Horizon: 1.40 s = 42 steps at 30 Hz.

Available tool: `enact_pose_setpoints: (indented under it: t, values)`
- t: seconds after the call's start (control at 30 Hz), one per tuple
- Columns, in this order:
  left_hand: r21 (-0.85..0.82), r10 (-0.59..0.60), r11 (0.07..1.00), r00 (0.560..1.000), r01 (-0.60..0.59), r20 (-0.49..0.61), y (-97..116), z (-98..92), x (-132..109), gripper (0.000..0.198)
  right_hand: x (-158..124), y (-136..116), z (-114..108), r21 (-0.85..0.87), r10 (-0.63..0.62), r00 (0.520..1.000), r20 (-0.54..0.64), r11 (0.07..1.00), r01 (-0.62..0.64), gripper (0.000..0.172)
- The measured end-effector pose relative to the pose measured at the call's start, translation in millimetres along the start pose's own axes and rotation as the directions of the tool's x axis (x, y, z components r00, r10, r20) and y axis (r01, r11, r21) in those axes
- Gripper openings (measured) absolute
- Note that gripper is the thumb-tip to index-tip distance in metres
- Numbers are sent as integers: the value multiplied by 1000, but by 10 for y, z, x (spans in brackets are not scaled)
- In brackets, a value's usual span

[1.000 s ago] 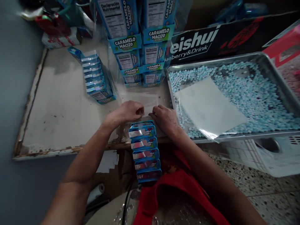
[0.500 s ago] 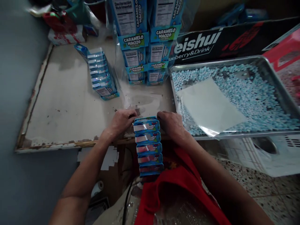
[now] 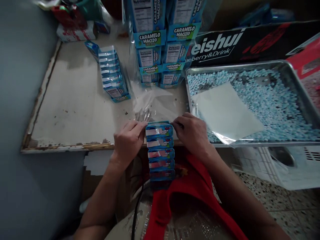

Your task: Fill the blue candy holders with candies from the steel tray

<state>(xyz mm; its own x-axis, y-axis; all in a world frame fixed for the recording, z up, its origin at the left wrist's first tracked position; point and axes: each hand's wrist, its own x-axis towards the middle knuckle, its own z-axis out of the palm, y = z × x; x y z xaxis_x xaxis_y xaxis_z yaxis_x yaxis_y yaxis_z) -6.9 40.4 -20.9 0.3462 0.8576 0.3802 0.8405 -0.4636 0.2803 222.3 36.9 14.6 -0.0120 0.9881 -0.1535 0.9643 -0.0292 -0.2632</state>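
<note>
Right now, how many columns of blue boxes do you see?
4: the near column between the left hand and right hand; the leftmost column on the table; the rear-left column and rear-right column. More may hide among dim blue items behind the cardboard.

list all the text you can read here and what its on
"CARAMELO MACIZO": fronts of the stacked boxes
"Declaración Nutrimental": white panels on those boxes, small; at the top left only "Nutrimental" shows
"eishui" and "ueberry&Drink": black carton, starts of both words not readable
"MELO" and "CIZO": near row of boxes, only partly legible
Too small or blurred: the panels' fine print, most lettering on the left row of boxes
</note>
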Motion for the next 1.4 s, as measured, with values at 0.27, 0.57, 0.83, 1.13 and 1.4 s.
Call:
enact_pose_setpoints:
  t: [0.27,0.57,0.83,1.13,1.4]
  values:
    - [-211,-254,952,958,223,-136,339,-234,-28,16,-265,-22,140,439,123,947,-297,898,21,22]
    - [-57,-59,998,870,36,-489,411,52,-184,14,-335,60,292,268,-60,743,-667,911,314,18]
    - [-83,-25,996,866,-19,-499,356,81,-161,15,-413,106,281,175,-144,689,-711,912,371,15]
    - [-79,16,995,910,-54,-415,422,16,-120,10,-482,181,348,-30,-310,526,-792,880,474,21]
    - [-14,308,940,863,-341,-401,175,-41,-164,26,-504,448,411,-179,-463,482,-744,833,523,23]
